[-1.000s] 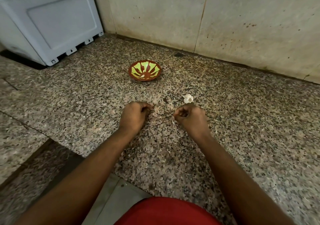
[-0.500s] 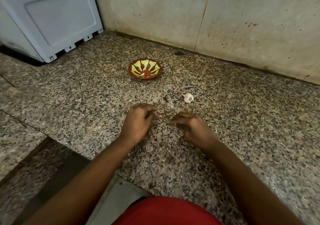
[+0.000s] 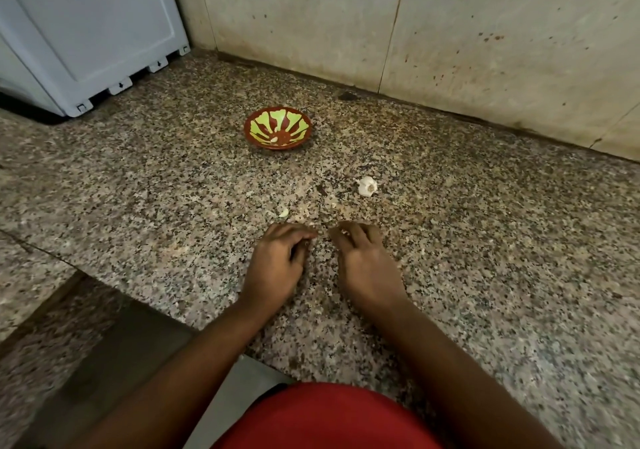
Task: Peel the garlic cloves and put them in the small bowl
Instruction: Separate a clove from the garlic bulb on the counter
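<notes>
A small red bowl with a green sunburst pattern stands on the granite counter, and one pale peeled clove lies in its bottom. To its right and nearer to me lies a white piece of garlic bulb. A single pale clove rests on the counter just beyond my left fingertips. My left hand and my right hand lie side by side on the counter, palms down, fingers loosely bent. Neither visibly holds anything. Small flecks of peel lie around my right fingertips.
A pale blue-grey appliance fills the back left corner. A stained stone wall runs along the back of the granite counter. The counter's front edge drops off at the lower left, and my red garment shows at the bottom.
Both hands went from clenched fists to loose, flat poses on the counter and drew closer together. A loose clove now lies in front of my left hand.
</notes>
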